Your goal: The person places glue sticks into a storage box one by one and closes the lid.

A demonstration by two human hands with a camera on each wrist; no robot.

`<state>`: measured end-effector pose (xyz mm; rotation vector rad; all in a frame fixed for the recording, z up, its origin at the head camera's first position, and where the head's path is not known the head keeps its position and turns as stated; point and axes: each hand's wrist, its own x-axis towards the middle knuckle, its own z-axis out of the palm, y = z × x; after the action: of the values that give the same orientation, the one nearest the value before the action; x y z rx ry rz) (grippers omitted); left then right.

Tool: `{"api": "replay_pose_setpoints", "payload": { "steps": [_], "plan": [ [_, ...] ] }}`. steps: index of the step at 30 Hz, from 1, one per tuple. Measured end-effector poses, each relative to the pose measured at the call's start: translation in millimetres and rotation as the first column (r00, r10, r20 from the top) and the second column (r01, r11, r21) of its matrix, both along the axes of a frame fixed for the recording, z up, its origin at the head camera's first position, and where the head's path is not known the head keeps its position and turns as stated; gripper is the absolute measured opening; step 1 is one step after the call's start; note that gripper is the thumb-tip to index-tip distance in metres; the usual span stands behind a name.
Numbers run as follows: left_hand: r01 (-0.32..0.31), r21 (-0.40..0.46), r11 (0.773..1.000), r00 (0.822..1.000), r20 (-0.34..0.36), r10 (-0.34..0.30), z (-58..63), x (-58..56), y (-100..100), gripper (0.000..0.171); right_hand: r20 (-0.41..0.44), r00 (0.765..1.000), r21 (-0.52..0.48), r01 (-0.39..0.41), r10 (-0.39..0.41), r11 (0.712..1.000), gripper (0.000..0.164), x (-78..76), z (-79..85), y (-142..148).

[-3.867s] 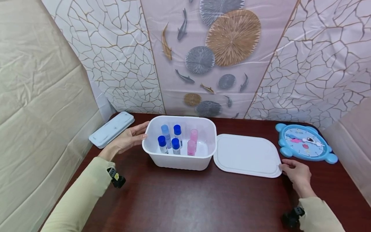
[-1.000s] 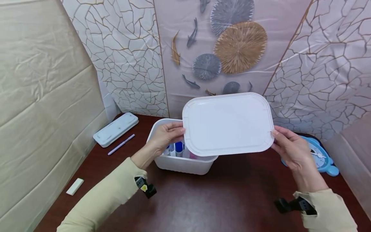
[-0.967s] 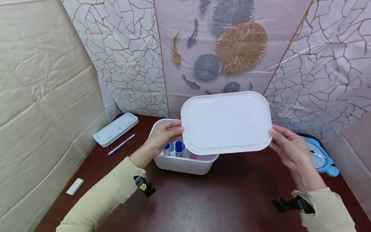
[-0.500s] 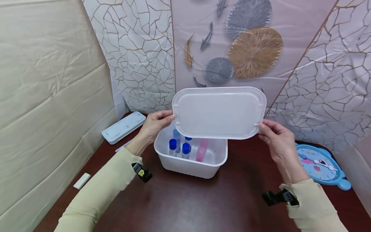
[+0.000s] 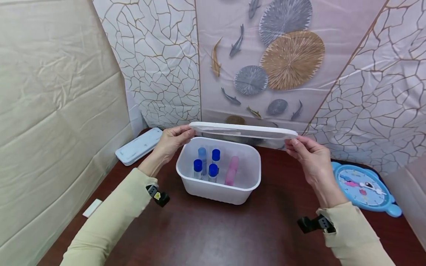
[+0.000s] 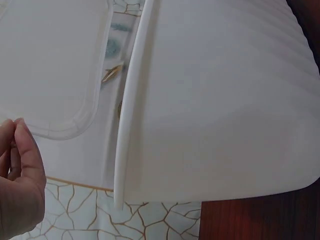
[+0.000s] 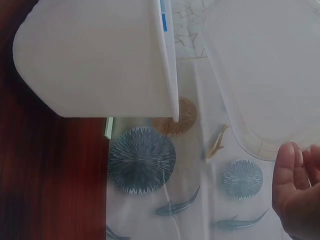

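A white lid (image 5: 244,130) hangs level above the back of the white plastic box (image 5: 216,193), seen almost edge-on in the head view. My left hand (image 5: 168,146) pinches its left end between thumb and fingers, and my right hand (image 5: 313,159) pinches the right end. Inside the open box stand several small bottles with blue caps (image 5: 198,164), one of them light blue (image 5: 202,157), and two pink ones (image 5: 230,176). The left wrist view shows the lid's underside (image 6: 47,60) apart from the box's rim (image 6: 131,100); a gap also shows in the right wrist view.
A pale blue case (image 5: 139,146) lies at the back left, beyond my left forearm. Nearer the left edge is a white block (image 5: 92,208). A blue clock (image 5: 362,188) lies at the right, behind my right hand. A patterned backdrop (image 5: 293,59) rises behind the table.
Earlier the lid lay on the table right of the box. Both hands have since lifted it over the box, and it has just tipped from facing me to nearly level and come lower.
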<state>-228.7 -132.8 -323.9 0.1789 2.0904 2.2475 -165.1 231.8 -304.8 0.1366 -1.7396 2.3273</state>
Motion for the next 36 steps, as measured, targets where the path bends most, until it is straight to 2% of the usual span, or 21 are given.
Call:
{"api": "replay_pose_setpoints", "payload": {
  "steps": [4, 8, 13, 19, 24, 28, 36],
  "plan": [
    [0.04, 0.033, 0.999, 0.999, 0.018, -0.04, 0.1, -1.9, -3, 0.035, -0.005, 0.999, -0.026, -0.042, 0.042, 0.999, 0.013, 0.7, -1.9, -1],
    [0.055, 0.016, 0.998, 0.998, 0.033, -0.055, -0.5, -3.0, -6, 0.043, 0.042, 0.997, -0.035, -0.059, 0.06, 0.998, 0.016, 0.1, -3.6, -2],
    [0.055, -0.009, 0.998, 0.998, 0.033, -0.055, -3.8, -4.2, -10, 0.042, 0.139, 0.99, 0.046, -0.037, 0.031, 0.998, 0.03, -0.4, -8.5, -5],
    [0.059, -0.039, 0.997, 0.997, 0.05, -0.057, -8.7, -1.8, -13, 0.042, 0.196, 0.98, 0.141, -0.02, -0.008, 0.99, 0.056, -3.8, -19.5, -11],
    [0.077, -0.081, 0.994, 0.995, 0.065, -0.072, -14.1, -0.7, -19, 0.041, 0.264, 0.964, 0.267, -0.049, -0.024, 0.963, 0.058, -6.0, -29.1, -15],
    [0.098, -0.133, 0.986, 0.994, 0.06, -0.091, -16.1, 1.7, -26, 0.043, 0.29, 0.957, 0.318, -0.095, -0.002, 0.943, 0.056, -5.9, -36.0, -17],
    [0.113, -0.299, 0.947, 0.993, 0.069, -0.097, -22.5, 6.5, -40, 0.046, 0.301, 0.953, 0.431, -0.131, -0.005, 0.893, 0.053, -6.3, -44.4, -25]
  ]
}}
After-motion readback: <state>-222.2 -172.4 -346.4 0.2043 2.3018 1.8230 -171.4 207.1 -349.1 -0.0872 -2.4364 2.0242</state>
